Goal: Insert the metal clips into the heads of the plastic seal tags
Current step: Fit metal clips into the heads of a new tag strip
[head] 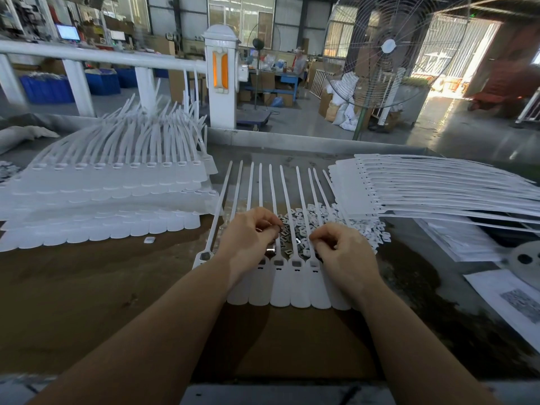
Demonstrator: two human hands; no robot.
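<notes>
A strip of several joined white plastic seal tags (pixel 287 287) lies flat in front of me, tails pointing away. A loose heap of small clips (pixel 330 220) lies across the tails, just beyond the tag heads. My left hand (pixel 251 238) hovers over the left tag heads with curled fingers, pinching a small metal clip (pixel 279 228) at its fingertips. My right hand (pixel 342 252) is over the right tag heads, fingers curled and pinched together; what it holds is hidden. Some heads between the hands show dark square openings (pixel 296 263).
A big layered stack of tag strips (pixel 111 194) fills the left of the table; another stack (pixel 423 185) fans out at the right. One stray clip (pixel 149 240) lies left of my hands. Papers (pixel 508 299) lie at the right edge. A standing fan (pixel 388 51) is beyond the table.
</notes>
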